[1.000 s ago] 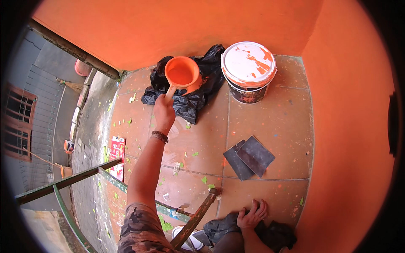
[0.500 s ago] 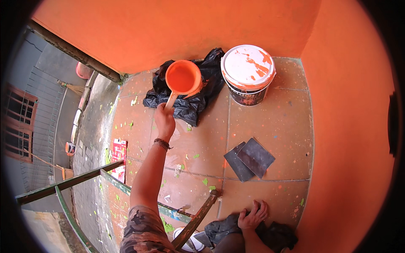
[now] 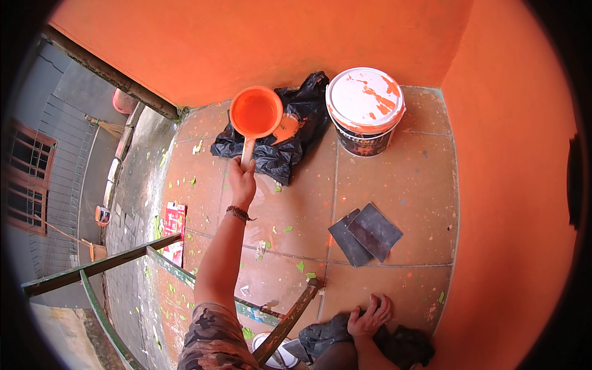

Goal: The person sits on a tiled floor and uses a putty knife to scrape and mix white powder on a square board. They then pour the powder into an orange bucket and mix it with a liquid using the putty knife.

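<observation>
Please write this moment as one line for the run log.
left hand: holds orange dipper over black bag; right hand: by dark cloth; bucket: lid on; two dark sheets: overlapping

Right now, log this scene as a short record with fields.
Left hand: closed around the pale handle of a round orange dipper
Right hand: open, over dark fabric; contact unclear
Surface: brown tiled floor
Partly behind dipper: crumpled black plastic bag, orange-smeared
Container: round black bucket, orange-smeared white lid on
Nearby: two overlapping dark rectangular sheets
</observation>
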Demonstrator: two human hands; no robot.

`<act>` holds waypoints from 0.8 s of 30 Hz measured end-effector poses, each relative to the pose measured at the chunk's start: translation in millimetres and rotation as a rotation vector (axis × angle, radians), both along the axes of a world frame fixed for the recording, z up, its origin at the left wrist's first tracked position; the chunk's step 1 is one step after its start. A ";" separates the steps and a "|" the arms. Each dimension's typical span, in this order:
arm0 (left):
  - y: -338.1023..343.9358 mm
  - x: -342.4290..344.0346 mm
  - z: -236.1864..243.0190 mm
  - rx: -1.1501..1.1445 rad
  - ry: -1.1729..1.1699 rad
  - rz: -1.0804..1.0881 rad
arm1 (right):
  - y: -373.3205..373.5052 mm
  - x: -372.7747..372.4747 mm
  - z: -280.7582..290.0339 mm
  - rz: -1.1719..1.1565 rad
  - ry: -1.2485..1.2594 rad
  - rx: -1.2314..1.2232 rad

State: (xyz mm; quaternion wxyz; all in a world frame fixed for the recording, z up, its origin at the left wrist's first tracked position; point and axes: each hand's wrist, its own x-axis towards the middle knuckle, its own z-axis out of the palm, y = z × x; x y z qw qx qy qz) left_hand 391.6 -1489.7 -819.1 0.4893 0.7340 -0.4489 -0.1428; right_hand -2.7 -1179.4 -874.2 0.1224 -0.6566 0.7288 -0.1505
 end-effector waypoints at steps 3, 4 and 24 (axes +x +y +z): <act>-6.4 14.0 1.3 0.067 0.233 0.052 | 0.0 -0.5 -1.6 0.000 0.023 -0.018; -8.6 10.2 4.8 0.085 0.316 0.061 | -0.3 -1.3 -1.8 0.001 0.029 -0.025; -28.3 1.2 -7.1 0.249 -0.072 0.054 | -0.7 0.2 -1.8 -0.006 0.032 -0.043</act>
